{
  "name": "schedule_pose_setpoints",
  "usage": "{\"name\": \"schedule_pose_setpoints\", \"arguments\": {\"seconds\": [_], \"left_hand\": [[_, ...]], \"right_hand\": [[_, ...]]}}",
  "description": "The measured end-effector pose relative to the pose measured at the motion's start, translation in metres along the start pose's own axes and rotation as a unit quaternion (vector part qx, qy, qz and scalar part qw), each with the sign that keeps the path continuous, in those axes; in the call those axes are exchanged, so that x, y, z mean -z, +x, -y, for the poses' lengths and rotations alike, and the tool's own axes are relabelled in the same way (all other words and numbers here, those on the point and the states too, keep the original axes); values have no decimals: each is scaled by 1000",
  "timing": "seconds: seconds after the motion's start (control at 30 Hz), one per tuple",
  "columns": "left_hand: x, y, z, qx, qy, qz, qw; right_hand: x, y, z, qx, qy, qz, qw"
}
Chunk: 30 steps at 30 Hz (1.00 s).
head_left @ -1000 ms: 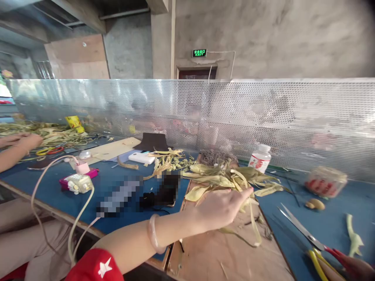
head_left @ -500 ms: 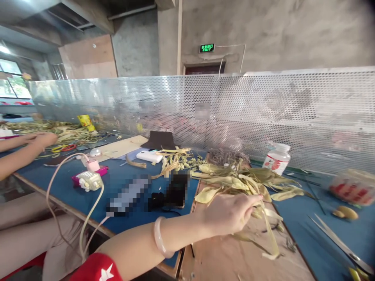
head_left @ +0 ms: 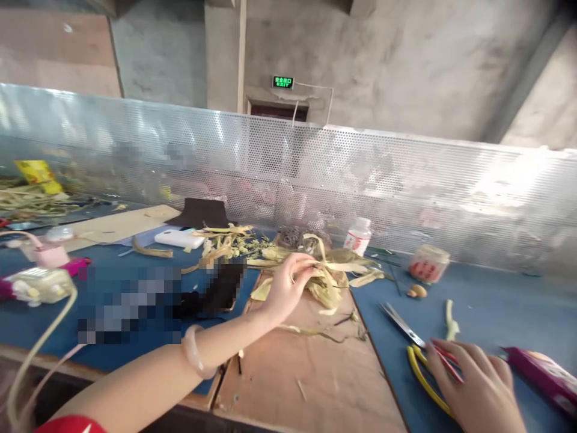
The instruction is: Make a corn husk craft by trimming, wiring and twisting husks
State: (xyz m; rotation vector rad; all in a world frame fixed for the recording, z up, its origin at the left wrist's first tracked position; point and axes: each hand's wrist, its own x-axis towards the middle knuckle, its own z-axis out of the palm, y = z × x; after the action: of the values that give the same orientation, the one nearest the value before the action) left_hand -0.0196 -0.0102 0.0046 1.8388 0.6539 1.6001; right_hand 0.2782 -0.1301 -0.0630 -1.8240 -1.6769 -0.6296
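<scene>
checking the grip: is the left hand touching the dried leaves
Touching. The head view shows the left hand with its fingers closed around a strip of the dried leaves, with no gap between them.

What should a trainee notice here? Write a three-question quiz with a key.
1. True or false: the left hand has its fingers in the dried leaves.
2. The right hand rests on: A) the scissors; B) a white bottle; C) a jar.
3. What colour is the table top beside the brown board?

Key: 1 true. 2 A. 3 blue.
</scene>
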Motion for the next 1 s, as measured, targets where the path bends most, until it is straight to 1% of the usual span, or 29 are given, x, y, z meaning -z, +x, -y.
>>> {"name": "schedule_pose_setpoints", "arguments": {"seconds": [0.07,0.1,0.17,0.23,0.27,0.37,0.47,0.57,0.6,0.67,0.7,0.73,0.8,0.83,0.87,0.9,0.97,1.0], "left_hand": [[-3,4,3,2,-19,28,999],[-3,5,3,5,-21,36,999],[-5,8,4,13,-23,30,999],[-5,9,3,21,-28,18,999],[-5,9,3,26,-33,12,999],[-2,10,3,44,-30,16,998],[2,11,5,74,-10,27,997],[6,12,6,86,-40,58,994],[7,12,5,88,-45,72,993],[7,12,5,90,-52,97,990],[6,12,5,91,-54,110,988],[5,12,6,92,-56,125,986],[3,12,10,100,-49,154,982],[1,11,13,101,-46,164,980],[0,11,17,97,-46,169,980],[0,11,20,87,-46,163,982],[0,10,21,68,-30,147,986],[1,10,19,59,-13,132,989]], "right_hand": [[7,3,11,23,53,-108,992],[13,7,20,33,83,-127,988],[25,22,43,67,139,-116,981],[36,45,69,131,159,-100,973],[39,59,81,161,160,-82,970],[36,94,111,219,154,-50,962],[24,110,123,221,129,-58,965],[10,109,125,253,134,-72,955],[6,107,125,270,149,-65,949],[-2,103,126,290,200,-17,936],[-5,100,127,283,237,24,929],[-8,98,128,260,282,74,921],[-11,93,129,185,375,177,891],[-12,91,129,147,414,215,872],[-11,90,129,119,444,237,856],[-9,88,129,100,467,246,843],[-4,87,129,81,499,243,828],[-1,87,129,72,511,238,823]]}}
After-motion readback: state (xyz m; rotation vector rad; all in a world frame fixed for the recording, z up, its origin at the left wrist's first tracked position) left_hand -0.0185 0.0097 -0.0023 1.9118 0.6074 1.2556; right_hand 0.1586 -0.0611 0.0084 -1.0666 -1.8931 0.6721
